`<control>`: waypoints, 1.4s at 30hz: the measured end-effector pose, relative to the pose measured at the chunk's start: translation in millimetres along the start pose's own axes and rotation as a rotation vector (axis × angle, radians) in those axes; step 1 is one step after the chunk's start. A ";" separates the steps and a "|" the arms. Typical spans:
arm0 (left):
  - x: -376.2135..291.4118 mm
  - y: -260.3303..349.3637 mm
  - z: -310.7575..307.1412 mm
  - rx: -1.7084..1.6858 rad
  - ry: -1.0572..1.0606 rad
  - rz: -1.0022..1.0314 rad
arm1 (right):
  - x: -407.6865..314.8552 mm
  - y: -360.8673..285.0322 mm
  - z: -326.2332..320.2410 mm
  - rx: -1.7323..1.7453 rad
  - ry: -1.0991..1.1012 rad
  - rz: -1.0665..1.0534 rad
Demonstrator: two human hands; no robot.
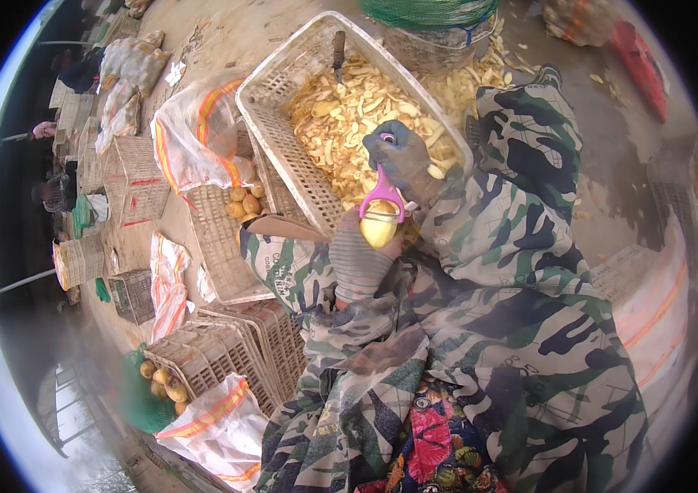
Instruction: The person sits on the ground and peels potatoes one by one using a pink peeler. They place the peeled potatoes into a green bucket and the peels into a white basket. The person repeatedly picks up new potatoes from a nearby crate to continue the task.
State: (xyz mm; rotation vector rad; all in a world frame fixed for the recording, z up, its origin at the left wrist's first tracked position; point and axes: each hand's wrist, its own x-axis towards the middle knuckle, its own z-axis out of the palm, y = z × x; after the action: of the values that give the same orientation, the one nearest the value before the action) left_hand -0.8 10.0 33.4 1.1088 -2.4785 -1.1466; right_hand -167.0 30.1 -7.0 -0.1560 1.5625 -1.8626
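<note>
In a grey striped glove, my left hand [358, 262] holds a potato [378, 229] whose visible side is pale yellow and peeled. My right hand [407, 161], in a dirty blue-grey glove, grips a pink-purple Y-shaped peeler [384, 188] by its handle. The peeler's blade lies across the upper part of the potato. Both hands are over the near edge of a white plastic crate [281, 145], which contains a heap of potato peelings [349, 123]. A knife with a wooden handle [339, 49] sticks up from the peelings at the crate's far end.
Left of the crate, another crate [225, 265] holds several unpeeled potatoes [244, 200], partly under a white mesh sack [201, 135]. Stacked crates [219, 351] and a green net of potatoes [151, 394] lie lower left. A green-netted container [429, 37] stands beyond; peelings litter the floor.
</note>
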 end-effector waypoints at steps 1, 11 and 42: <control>-2.3 -1.0 1.0 0.024 0.027 0.085 | 13.5 7.6 -10.0 -0.153 0.168 0.052; 4.0 -23.4 -15.1 0.388 0.138 0.506 | -3.8 -16.5 -3.0 -0.525 0.215 -0.174; 17.7 -48.0 10.8 -1.657 -0.103 -0.591 | 0.1 7.9 -16.8 0.445 0.152 0.019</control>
State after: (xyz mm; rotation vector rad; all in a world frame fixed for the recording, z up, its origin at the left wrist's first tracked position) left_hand 8.4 -16.3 -10.8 1.0289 -0.4463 -2.5090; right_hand -172.2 43.5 -18.7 0.2052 1.1977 -2.1963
